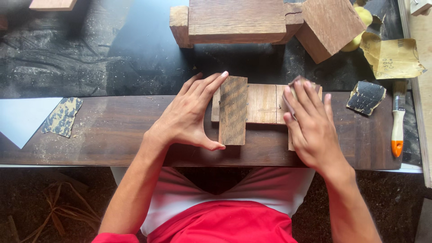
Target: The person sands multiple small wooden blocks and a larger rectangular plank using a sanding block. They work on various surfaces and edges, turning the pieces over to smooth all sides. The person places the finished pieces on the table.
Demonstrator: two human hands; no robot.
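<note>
Lying on the dark worktop (112, 135), the wooden piece (252, 105) runs long axis left-right, its crossbars pointing toward the person. Left hand (189, 117) braces its left crossbar, grip spread; right hand (310, 126) presses sandpaper (294, 85) on its right end.

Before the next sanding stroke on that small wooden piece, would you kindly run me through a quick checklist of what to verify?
1. Left hand steadies the wooden assembly: ok, fingers and thumb bracket its left crosspiece.
2. Right hand has sandpaper: ok, a piece shows under the fingertips.
3. Assembly rests on the dark plank: ok.
4. Right end's surface condition: cannot tell, the hand covers it.
5. Brush within reach: ok, it lies at the plank's right end.
6. Spare sandpaper piece: ok, beside the brush.
</note>
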